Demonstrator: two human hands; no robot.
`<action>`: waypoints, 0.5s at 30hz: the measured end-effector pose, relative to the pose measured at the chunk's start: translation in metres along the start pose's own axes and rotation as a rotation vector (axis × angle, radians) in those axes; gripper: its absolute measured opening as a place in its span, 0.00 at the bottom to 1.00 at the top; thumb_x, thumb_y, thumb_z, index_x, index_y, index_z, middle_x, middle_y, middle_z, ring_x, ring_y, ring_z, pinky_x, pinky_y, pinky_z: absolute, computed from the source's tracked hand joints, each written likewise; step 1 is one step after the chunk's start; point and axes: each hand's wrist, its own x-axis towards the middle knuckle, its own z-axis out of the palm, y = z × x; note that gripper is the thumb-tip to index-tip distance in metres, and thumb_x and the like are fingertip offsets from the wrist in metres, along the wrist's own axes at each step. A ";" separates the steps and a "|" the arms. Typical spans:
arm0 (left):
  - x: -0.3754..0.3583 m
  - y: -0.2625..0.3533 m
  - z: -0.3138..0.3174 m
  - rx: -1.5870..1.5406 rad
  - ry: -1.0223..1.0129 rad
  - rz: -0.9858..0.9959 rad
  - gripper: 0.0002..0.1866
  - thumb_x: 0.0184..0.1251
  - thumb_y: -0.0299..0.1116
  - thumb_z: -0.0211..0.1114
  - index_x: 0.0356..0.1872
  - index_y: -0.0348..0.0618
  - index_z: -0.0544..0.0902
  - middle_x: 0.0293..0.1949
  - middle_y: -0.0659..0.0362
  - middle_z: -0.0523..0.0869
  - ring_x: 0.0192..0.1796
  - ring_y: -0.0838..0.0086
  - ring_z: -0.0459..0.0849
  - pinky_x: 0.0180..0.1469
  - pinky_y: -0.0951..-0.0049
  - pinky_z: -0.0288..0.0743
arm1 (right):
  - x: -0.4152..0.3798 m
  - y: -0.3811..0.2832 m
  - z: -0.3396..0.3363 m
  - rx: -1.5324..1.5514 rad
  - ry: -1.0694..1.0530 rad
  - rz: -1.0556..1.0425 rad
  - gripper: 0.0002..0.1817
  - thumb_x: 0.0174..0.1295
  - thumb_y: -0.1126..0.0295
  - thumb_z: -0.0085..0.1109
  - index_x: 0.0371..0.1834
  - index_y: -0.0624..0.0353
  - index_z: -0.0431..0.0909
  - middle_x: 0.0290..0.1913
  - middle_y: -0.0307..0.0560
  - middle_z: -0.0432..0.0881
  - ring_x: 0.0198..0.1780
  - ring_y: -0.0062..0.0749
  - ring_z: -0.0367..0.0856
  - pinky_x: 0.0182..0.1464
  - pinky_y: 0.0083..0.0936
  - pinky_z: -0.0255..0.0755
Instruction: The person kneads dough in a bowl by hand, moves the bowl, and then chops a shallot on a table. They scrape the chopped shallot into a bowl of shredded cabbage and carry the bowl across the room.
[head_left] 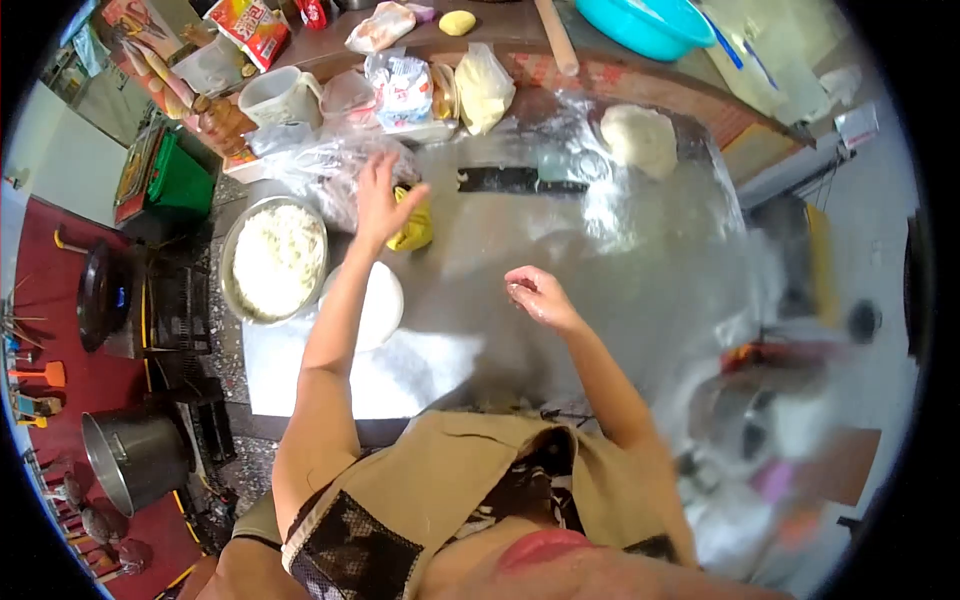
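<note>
My left hand (pixel 378 208) reaches out over the left of the metal worktop (pixel 480 240), its fingers spread and thumb held apart. Beneath and beside its fingertips lies a crumpled clear plastic bag (pixel 335 180). Just right of the wrist is a yellow bundle (pixel 411 222), partly covered by the hand. A steel bowl (pixel 228 270) full of pale shredded food (pixel 278 255) stands left of my forearm, and a white round dish (pixel 378 305) sits partly behind the arm. Over the middle of the worktop, my right hand (pixel 535 293) is curled closed, with whitish residue on the fingers.
Flattened dough (pixel 640 140) lies at the back right of the worktop. Along its back edge stand a white jug (pixel 278 98) and bagged goods (pixel 484 90). The shelf behind holds a rolling pin (pixel 556 35) and a turquoise basin (pixel 650 30). A large pot (pixel 135 460) stands at left.
</note>
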 end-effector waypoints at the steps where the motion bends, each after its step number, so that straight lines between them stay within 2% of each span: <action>1: 0.032 -0.004 0.004 0.064 0.066 0.045 0.35 0.49 0.46 0.70 0.58 0.44 0.69 0.59 0.46 0.67 0.62 0.51 0.64 0.61 0.56 0.60 | 0.013 -0.013 -0.009 -0.027 -0.004 0.029 0.13 0.60 0.69 0.55 0.46 0.63 0.74 0.33 0.43 0.79 0.33 0.23 0.77 0.35 0.21 0.71; 2: 0.060 -0.006 0.004 0.131 0.123 0.084 0.34 0.49 0.45 0.70 0.58 0.44 0.69 0.59 0.46 0.68 0.62 0.51 0.65 0.61 0.56 0.61 | 0.025 -0.029 -0.015 -0.042 -0.015 0.041 0.13 0.60 0.69 0.55 0.46 0.63 0.74 0.33 0.43 0.79 0.33 0.23 0.77 0.35 0.21 0.71; 4: 0.115 -0.009 -0.003 0.198 0.182 0.063 0.31 0.50 0.41 0.69 0.57 0.45 0.70 0.58 0.48 0.69 0.61 0.52 0.66 0.60 0.57 0.61 | 0.059 -0.070 -0.025 -0.356 0.132 -0.391 0.14 0.59 0.70 0.55 0.47 0.63 0.74 0.35 0.48 0.81 0.34 0.32 0.79 0.38 0.26 0.73; 6: 0.158 -0.030 -0.006 0.286 0.265 0.040 0.30 0.49 0.39 0.69 0.56 0.46 0.71 0.57 0.50 0.70 0.59 0.53 0.68 0.57 0.58 0.64 | 0.092 -0.134 -0.033 -0.498 0.165 -0.516 0.14 0.58 0.71 0.54 0.47 0.62 0.74 0.38 0.53 0.81 0.39 0.43 0.80 0.42 0.32 0.73; 7: 0.173 -0.034 -0.010 0.293 0.260 0.026 0.30 0.49 0.39 0.69 0.56 0.46 0.71 0.57 0.50 0.70 0.59 0.53 0.68 0.57 0.58 0.64 | 0.114 -0.163 -0.035 -0.579 0.221 -0.696 0.14 0.56 0.73 0.53 0.47 0.59 0.74 0.40 0.56 0.79 0.42 0.49 0.78 0.46 0.36 0.73; 8: 0.185 -0.038 -0.016 0.326 0.290 0.041 0.29 0.48 0.39 0.69 0.54 0.47 0.72 0.55 0.52 0.72 0.58 0.56 0.69 0.56 0.57 0.65 | 0.134 -0.196 -0.038 -0.704 0.233 -0.768 0.15 0.55 0.72 0.53 0.47 0.58 0.73 0.42 0.57 0.78 0.45 0.51 0.77 0.48 0.40 0.71; 9: 0.193 -0.041 -0.023 0.359 0.319 0.055 0.28 0.47 0.38 0.70 0.53 0.48 0.74 0.54 0.54 0.73 0.57 0.58 0.70 0.55 0.57 0.66 | 0.167 -0.215 -0.041 -0.827 0.325 -1.017 0.15 0.55 0.73 0.53 0.48 0.58 0.73 0.43 0.57 0.78 0.46 0.52 0.76 0.48 0.41 0.71; 10: 0.201 -0.043 -0.032 0.366 0.309 0.035 0.28 0.47 0.38 0.70 0.53 0.48 0.74 0.54 0.54 0.73 0.57 0.58 0.70 0.55 0.57 0.66 | 0.194 -0.242 -0.038 -0.814 0.362 -1.099 0.12 0.56 0.72 0.51 0.44 0.61 0.75 0.41 0.58 0.78 0.47 0.52 0.75 0.50 0.42 0.69; 11: 0.204 -0.042 -0.045 0.280 0.182 -0.033 0.25 0.49 0.38 0.70 0.49 0.45 0.75 0.51 0.53 0.75 0.52 0.60 0.74 0.51 0.61 0.69 | 0.225 -0.265 -0.039 -0.938 0.377 -1.106 0.14 0.55 0.72 0.52 0.46 0.60 0.73 0.40 0.57 0.78 0.43 0.54 0.76 0.44 0.44 0.71; 12: 0.204 -0.042 -0.056 0.191 0.058 -0.102 0.21 0.50 0.37 0.69 0.46 0.42 0.76 0.48 0.52 0.76 0.47 0.61 0.77 0.47 0.65 0.72 | 0.240 -0.294 -0.036 -1.015 0.353 -1.038 0.17 0.54 0.70 0.55 0.48 0.59 0.71 0.35 0.55 0.78 0.35 0.52 0.77 0.38 0.44 0.72; 13: 0.197 -0.046 -0.060 0.098 -0.062 -0.172 0.19 0.52 0.36 0.69 0.43 0.39 0.77 0.45 0.51 0.78 0.42 0.63 0.81 0.43 0.69 0.74 | 0.265 -0.319 -0.033 -1.882 0.381 -0.930 0.15 0.56 0.69 0.50 0.48 0.51 0.76 0.45 0.51 0.77 0.55 0.38 0.71 0.55 0.32 0.64; 14: 0.182 -0.047 -0.064 0.109 -0.066 -0.198 0.19 0.52 0.36 0.69 0.43 0.39 0.77 0.45 0.51 0.78 0.42 0.63 0.81 0.43 0.69 0.74 | 0.296 -0.325 -0.041 -1.341 0.355 -1.134 0.14 0.56 0.73 0.48 0.46 0.54 0.75 0.42 0.53 0.77 0.51 0.45 0.72 0.51 0.36 0.66; 15: 0.163 -0.043 -0.072 0.081 -0.204 -0.133 0.18 0.50 0.37 0.69 0.42 0.41 0.78 0.41 0.53 0.80 0.43 0.62 0.80 0.44 0.66 0.74 | 0.294 -0.344 -0.034 -1.106 0.346 -1.032 0.14 0.57 0.73 0.47 0.47 0.57 0.74 0.42 0.56 0.76 0.50 0.50 0.73 0.50 0.38 0.68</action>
